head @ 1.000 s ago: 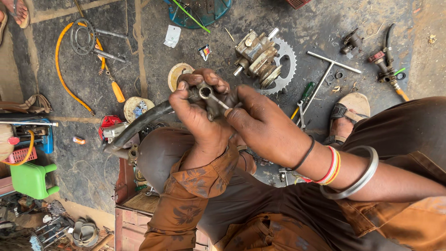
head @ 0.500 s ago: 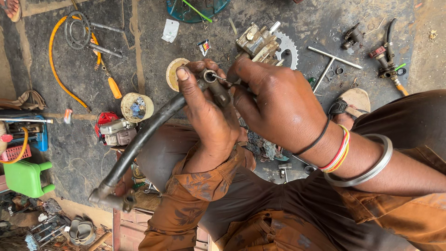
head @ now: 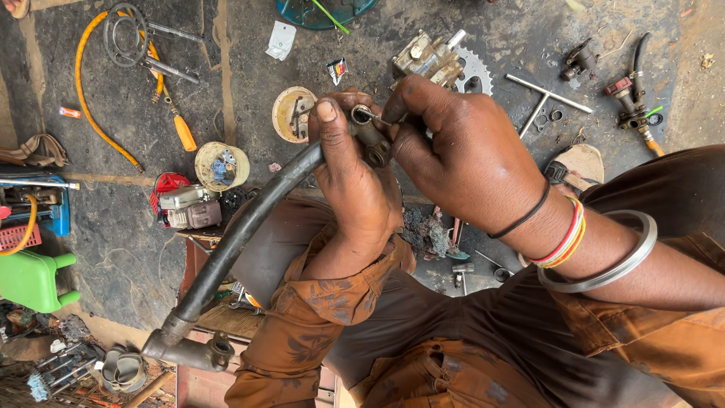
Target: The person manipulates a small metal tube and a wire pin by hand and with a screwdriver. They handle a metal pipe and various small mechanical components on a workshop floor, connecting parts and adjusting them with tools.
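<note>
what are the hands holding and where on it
The left hand grips a black hose just below its upper metal fitting. The right hand pinches a thin metal piece at that fitting's opening.

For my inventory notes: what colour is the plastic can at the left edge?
Bright green. The plastic can shows best in the head view, at lower left.

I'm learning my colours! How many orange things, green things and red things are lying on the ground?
Orange: 3, the hose, the tool handle and a small tube.
Green: 2, the watering can and the round basin.
Red: 2, the little engine and the crate.
Total: 7
</note>
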